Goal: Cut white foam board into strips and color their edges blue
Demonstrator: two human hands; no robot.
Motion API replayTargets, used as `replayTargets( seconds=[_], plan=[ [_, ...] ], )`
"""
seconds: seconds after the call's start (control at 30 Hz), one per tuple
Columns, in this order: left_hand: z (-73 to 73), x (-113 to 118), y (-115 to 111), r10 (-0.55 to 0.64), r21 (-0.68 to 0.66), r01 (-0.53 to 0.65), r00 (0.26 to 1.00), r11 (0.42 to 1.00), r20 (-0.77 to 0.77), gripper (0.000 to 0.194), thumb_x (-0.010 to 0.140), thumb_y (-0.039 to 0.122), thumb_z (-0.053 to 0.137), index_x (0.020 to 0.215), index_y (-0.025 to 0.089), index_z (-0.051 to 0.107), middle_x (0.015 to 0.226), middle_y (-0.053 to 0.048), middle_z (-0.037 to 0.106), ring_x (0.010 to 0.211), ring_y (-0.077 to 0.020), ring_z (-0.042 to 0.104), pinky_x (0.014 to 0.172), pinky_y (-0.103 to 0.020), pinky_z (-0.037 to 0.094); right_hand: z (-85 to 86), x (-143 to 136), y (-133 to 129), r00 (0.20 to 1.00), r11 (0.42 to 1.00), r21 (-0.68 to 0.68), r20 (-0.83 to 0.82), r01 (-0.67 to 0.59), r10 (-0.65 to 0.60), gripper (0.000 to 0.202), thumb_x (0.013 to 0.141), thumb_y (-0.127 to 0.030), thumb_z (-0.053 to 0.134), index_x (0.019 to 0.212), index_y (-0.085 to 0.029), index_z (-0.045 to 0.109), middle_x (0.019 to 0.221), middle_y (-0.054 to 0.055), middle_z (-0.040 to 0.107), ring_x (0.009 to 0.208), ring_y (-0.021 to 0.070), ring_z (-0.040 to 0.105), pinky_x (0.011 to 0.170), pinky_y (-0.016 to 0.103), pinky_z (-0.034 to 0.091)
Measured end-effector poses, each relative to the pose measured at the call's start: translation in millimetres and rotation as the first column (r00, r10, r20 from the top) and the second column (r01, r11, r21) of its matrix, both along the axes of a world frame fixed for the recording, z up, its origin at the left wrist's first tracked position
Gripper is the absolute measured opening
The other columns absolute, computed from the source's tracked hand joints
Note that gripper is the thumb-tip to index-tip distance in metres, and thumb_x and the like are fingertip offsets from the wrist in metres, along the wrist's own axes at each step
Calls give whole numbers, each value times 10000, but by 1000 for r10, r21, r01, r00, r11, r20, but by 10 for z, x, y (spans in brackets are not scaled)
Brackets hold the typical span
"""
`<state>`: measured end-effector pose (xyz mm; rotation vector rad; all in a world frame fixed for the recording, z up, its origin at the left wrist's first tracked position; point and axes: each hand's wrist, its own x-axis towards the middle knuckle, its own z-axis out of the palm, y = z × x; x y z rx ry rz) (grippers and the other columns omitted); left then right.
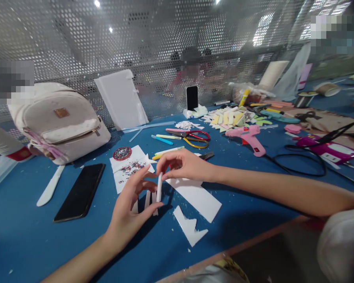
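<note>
Over the near middle of the blue table (106, 243), a slim white strip (159, 188) stands nearly upright between the hands; the right hand (178, 167) pinches its upper end with thumb and fingertips, while the left hand (134, 200) curves in a loose C, thumb at the lower end; whether its fingers also grip the strip, I cannot tell. So small a hold could let the strip twist or slip, especially if the pinch loosens; squeezed too hard, it might bend. Small white pieces (148, 199) sit just under the left fingers, and a careless dip of that hand could knock them askew; beyond, loose coloured bits (129, 169) lie on a white sheet (117, 182), where a brushing knuckle would probably scatter them and leave some stuck to the work. A notched white offcut (188, 228) lies near, easily swept along by a sleeve or wrist; past the right forearm, a pink glue gun (250, 137) trails its black cord (301, 173), which a wide elbow movement could snag; whether its nozzle is hot cannot be seen.
</note>
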<state>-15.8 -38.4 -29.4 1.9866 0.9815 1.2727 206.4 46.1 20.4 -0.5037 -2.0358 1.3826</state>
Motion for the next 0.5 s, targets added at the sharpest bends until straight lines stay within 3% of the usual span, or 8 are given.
replayTargets(
  seconds=[0.13,0.23,0.4,0.5],
  plan=[
    [-6,2,0,-27,27,28,999,999,-20,711,919,309,732,1503,424,344,1355,-62,503,919,-164,649,919,-386,589,-27,23,25,999,997,61,-9,-42,43,87,832,-165,768,890,-157,704,925,20,711,871,138,693,807,268,570],
    [-4,-10,1,15,46,-12,997,999,-79,750,881,356,778,1503,403,361,1356,-71,503,1004,-203,631,988,-428,543,-74,19,-7,999,995,96,7,-40,40,103,852,-149,736,941,-166,686,966,27,722,897,146,708,803,271,576],
    [52,-33,-7,181,163,-148,960,975,-212,887,775,488,848,1510,386,362,1359,-78,513,1188,-291,560,1079,-511,447,-81,-24,-141,997,991,133,78,-23,12,343,844,12,582,1117,-194,607,1136,50,725,1041,171,717,899,311,557],
    [60,-25,-21,212,203,-158,936,966,-282,937,765,546,836,1529,395,315,1432,-75,516,1324,-318,509,1122,-516,420,-77,-38,-202,995,980,193,101,-37,18,420,820,46,534,1154,-200,599,1196,53,718,1098,178,707,919,305,546]
  ],
)
